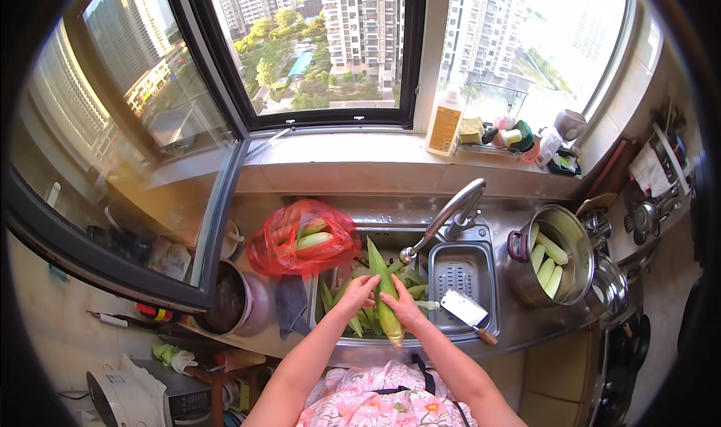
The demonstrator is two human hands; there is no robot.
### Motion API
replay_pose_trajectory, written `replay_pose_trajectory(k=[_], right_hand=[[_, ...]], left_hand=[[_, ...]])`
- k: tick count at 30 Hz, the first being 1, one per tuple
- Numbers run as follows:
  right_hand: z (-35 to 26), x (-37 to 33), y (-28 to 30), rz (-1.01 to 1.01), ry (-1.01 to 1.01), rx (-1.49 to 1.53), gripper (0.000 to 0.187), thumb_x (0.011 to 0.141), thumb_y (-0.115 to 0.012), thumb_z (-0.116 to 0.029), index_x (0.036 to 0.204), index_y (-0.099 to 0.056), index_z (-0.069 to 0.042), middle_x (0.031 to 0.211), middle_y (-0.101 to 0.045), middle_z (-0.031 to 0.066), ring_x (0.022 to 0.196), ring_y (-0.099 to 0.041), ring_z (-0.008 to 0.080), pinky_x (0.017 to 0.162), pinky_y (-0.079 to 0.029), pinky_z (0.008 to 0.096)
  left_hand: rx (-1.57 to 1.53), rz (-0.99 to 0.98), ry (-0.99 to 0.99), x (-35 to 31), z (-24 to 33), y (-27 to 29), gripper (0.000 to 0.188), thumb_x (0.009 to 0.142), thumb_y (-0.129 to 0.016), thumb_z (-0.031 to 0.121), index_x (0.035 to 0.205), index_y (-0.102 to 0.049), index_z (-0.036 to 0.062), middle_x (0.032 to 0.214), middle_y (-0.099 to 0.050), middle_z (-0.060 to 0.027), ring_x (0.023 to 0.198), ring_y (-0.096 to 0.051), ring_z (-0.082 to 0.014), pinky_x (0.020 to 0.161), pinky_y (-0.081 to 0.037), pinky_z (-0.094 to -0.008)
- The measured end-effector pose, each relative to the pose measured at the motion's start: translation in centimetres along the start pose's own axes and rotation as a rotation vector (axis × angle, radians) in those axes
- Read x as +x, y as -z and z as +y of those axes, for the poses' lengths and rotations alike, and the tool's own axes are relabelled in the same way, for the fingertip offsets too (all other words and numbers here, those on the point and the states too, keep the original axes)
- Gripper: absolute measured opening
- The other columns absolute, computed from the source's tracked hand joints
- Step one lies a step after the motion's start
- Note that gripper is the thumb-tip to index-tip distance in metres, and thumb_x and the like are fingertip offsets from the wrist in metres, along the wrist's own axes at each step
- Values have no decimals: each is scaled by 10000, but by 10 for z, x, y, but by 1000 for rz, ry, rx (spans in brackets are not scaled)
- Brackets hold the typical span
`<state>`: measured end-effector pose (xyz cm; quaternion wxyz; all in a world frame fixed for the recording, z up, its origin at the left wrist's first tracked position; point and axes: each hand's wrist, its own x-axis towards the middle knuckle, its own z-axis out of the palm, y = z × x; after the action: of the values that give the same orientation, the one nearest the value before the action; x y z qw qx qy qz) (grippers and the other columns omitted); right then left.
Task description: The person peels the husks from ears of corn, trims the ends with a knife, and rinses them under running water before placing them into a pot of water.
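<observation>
The person's left hand (357,293) and right hand (406,308) have their fingers clamped on a long, green, leaf-wrapped ear of corn (384,283), which lies between them, tip pointing away from the body, above the left basin (313,308) of the stainless-steel sink. The smooth leaves could let the ear twist or slip from the fingers if the grip were uneven. A broad steel knife with a wooden handle (460,305), just right of the fingers, rests tilted over the rim of the small right basin (488,265); a knock from the right forearm might tip it, since its handle juts toward the body. Below the fingers, the left basin holds loose green husks (353,323). Left of and beyond them, a translucent red plastic bag (260,250) contains more corn. Well to their right on the steel desk (502,211), a deep steel pot (527,286) holds pale green ears (554,251). Well to their left stands a pale pinkish bucket (260,304); its dark contents cannot be told.
</observation>
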<state>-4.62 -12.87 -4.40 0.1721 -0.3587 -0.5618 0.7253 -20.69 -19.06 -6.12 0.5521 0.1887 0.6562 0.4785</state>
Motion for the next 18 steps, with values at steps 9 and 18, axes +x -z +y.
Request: replay_pose_trajectory(k=[9, 18], right_hand=[[-12, -6, 8, -47, 240, -414, 897, 820, -728, -278, 1512, -199, -65, 1453, -403, 211, 1320, -436, 320, 1077, -363, 377], [-17, -6, 0, 27, 368, -792, 928, 765, -754, -260, 1511, -221, -117, 1418, -429, 183, 1253, -460, 366, 1062, -379, 412]], left_hand=[[-156, -72, -3, 4, 5, 4, 350, 903, -538, 257, 1140, -574, 2, 964, -617, -75, 773, -619, -174, 637, -580, -324], [-48, -142, 32, 6, 20, 5, 327, 904, -466, 154, 1157, -542, -38, 1057, -636, -136, 888, -666, -255, 696, -599, -394]])
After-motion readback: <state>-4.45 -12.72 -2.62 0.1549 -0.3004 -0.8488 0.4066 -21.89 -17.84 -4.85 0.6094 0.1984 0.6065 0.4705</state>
